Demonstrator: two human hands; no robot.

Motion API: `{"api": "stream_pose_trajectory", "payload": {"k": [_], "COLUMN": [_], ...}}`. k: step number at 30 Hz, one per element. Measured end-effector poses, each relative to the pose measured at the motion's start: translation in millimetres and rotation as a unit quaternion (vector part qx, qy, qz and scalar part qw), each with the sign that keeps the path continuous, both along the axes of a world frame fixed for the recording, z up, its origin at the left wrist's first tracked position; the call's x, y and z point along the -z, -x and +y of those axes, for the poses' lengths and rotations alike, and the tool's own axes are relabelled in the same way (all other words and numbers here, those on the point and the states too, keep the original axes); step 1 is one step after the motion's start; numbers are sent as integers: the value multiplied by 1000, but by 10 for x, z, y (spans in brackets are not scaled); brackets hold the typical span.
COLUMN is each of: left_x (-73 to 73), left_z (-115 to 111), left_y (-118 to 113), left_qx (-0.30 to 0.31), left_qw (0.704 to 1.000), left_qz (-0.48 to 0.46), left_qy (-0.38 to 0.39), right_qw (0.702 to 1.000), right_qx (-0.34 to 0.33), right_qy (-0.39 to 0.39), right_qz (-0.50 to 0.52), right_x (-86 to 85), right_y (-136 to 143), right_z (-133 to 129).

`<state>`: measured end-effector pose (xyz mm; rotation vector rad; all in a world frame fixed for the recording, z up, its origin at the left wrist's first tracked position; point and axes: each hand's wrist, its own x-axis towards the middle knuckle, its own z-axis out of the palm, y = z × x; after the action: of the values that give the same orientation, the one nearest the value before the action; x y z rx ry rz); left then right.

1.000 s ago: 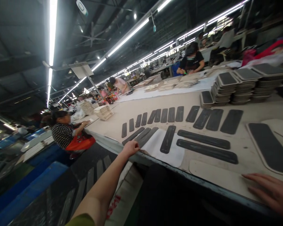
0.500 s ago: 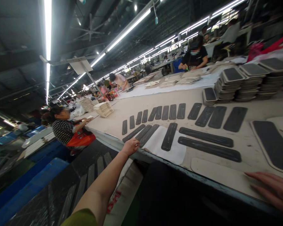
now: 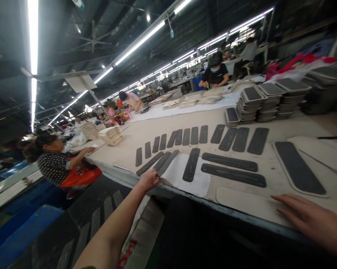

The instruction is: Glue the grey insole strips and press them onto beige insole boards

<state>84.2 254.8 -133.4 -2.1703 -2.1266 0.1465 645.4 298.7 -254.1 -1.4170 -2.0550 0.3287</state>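
My left hand (image 3: 149, 180) is at the table's front edge, its fingers curled together at the near end of a dark grey strip (image 3: 160, 163). What lies between the fingertips is hidden. A similar strip (image 3: 168, 163) lies right beside it, partly over a white sheet (image 3: 199, 184). On the right, my right hand (image 3: 308, 218) has its fingers stretched out over a long beige panel (image 3: 241, 199) with rounded corners. Beyond that hand lies a beige panel with a dark strip (image 3: 299, 168) on it. Shiny dark strips (image 3: 191, 165) are spread across the table.
Stacks of dark-faced panels (image 3: 251, 104) stand at the back right. A pile of beige pieces (image 3: 111, 135) sits at the far left end of the table (image 3: 168, 123). One person in a dotted top (image 3: 52, 158) works at the left; another in black (image 3: 214, 74) works across the table.
The whole view has shifted, so the table and its strips appear further left. More of my right hand shows. Both hands keep nearly the same places on the table.
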Motion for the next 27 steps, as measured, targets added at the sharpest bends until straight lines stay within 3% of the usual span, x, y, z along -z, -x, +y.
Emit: {"api": "stream_pose_trajectory", "payload": {"k": [1,3,7,10,13,16,19,27], "left_x": [-53,-209,-712,-1135,-1404,-1450,-1364,-1152], "left_z": [-11,-30,-45,-74,-111,-116,-83,55], "left_y": [7,25,-42,-304,-696,-1086,-1422,-2069], "left_qx": [-2,-4,31,73,125,154,167,178], "left_qw": [1000,995,974,955,941,926,901,838], "left_qz": [-4,-21,-64,-113,-183,-274,-370,-516], "left_qy": [-23,-95,-214,-263,-255,-209,-154,-14], "right_qw": [1000,1000,999,994,975,928,888,870], "right_qx": [-23,3,27,33,52,70,67,75], "right_qy": [11,14,9,27,85,182,232,246], "right_qz": [-5,-3,34,103,198,318,391,421], "right_x": [-94,-294,-630,-802,-911,-956,-977,-1026], "right_y": [13,55,185,273,315,307,277,208], "right_z": [-25,-75,-152,-205,-248,-259,-260,-257]}}
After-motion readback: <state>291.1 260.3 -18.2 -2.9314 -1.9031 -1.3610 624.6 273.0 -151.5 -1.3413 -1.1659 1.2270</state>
